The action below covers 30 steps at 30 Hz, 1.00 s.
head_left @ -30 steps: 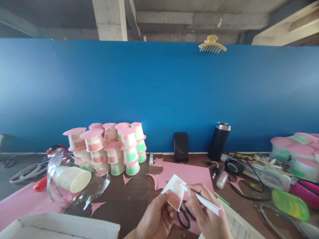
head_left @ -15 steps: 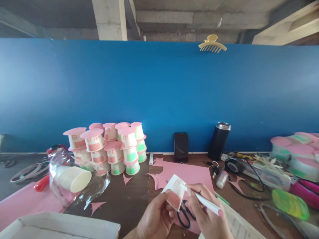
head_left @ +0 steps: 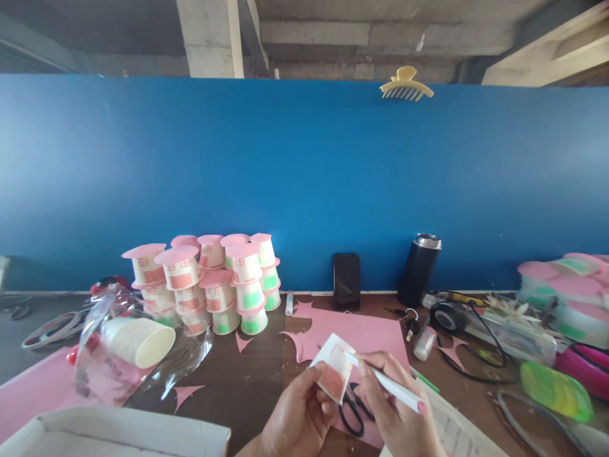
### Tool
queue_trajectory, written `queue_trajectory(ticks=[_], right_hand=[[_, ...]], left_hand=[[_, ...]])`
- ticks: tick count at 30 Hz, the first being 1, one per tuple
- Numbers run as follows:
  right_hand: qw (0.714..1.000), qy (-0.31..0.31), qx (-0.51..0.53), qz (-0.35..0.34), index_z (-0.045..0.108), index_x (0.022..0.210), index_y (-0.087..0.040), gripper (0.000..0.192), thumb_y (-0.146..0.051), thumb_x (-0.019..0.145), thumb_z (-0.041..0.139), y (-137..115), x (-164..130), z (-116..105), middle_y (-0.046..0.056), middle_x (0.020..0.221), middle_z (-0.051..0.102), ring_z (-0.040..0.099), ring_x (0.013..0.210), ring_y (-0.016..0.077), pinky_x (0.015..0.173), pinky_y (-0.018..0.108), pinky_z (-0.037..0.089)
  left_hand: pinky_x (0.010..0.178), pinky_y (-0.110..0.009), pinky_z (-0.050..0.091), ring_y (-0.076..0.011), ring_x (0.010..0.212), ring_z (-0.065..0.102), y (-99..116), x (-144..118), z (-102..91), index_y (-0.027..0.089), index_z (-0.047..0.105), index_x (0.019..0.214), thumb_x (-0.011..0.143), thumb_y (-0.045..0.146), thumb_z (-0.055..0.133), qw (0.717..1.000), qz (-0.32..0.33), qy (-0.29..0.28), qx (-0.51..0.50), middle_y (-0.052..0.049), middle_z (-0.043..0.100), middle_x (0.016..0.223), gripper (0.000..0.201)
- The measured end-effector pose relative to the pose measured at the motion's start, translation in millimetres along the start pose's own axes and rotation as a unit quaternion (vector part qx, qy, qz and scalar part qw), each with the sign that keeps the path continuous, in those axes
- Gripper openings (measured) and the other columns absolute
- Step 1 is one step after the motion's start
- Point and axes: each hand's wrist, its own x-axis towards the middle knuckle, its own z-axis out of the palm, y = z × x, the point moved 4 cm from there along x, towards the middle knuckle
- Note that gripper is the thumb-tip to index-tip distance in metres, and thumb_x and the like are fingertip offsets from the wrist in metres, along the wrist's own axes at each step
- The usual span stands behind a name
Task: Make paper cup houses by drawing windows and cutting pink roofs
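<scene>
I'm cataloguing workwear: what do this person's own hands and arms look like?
The left hand and right hand are bare, without gloves. No sleeve, ring or watch shows; the lower edge of the picture cuts off most of the arms.

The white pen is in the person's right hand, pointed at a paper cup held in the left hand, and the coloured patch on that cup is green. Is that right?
Not quite: the head view shows the patch is reddish, not green. The white pen is in the right hand, pointed at the paper cup held in the left hand.
</scene>
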Motion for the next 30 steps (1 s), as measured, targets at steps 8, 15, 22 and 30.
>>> queue_trajectory(ticks=[8,15,22,30], right_hand=[[1.000,-0.001,-0.002,-0.006,0.062,0.093,-0.021,0.015,-0.031,0.092,0.051,-0.7,0.1,-0.4,0.001,0.073,0.063,0.062,0.057,0.0135,0.051,0.019,0.053],[1.000,0.002,0.001,-0.004,0.062,0.093,-0.021,0.015,-0.032,0.091,0.052,0.2,0.2,0.6,0.001,0.073,0.063,0.063,0.057,0.0136,0.052,0.019,0.054],[1.000,-0.005,-0.001,-0.012,0.062,0.093,-0.021,0.014,-0.031,0.091,0.051,-1.3,-0.2,0.3,0.001,0.073,0.064,0.064,0.058,0.0141,0.052,0.020,0.055],[1.000,-0.003,-0.004,-0.012,0.063,0.093,-0.022,0.015,-0.031,0.091,0.051,-1.6,0.1,0.0,0.001,0.074,0.064,0.064,0.058,0.0138,0.053,0.019,0.054]], left_hand=[[0.042,-0.014,0.042,-0.0039,0.044,0.045,0.9,1.2,-1.5,0.008,0.058,0.070,0.086,0.014,0.057,1.000,0.002,0.000,0.000,0.002,0.050,0.052,0.017],[0.042,-0.013,0.042,-0.0037,0.044,0.046,1.1,-1.7,-0.1,0.008,0.057,0.070,0.085,0.012,0.058,1.000,0.009,0.011,-0.013,0.003,0.049,0.053,0.015],[0.042,-0.013,0.042,-0.0036,0.043,0.046,0.9,0.5,-2.1,0.009,0.057,0.070,0.085,0.013,0.059,1.000,0.001,0.011,-0.013,0.003,0.050,0.052,0.015],[0.042,-0.013,0.042,-0.0035,0.043,0.046,2.1,0.5,-0.5,0.008,0.057,0.070,0.085,0.013,0.059,1.000,0.002,0.010,-0.011,0.003,0.049,0.052,0.015]])
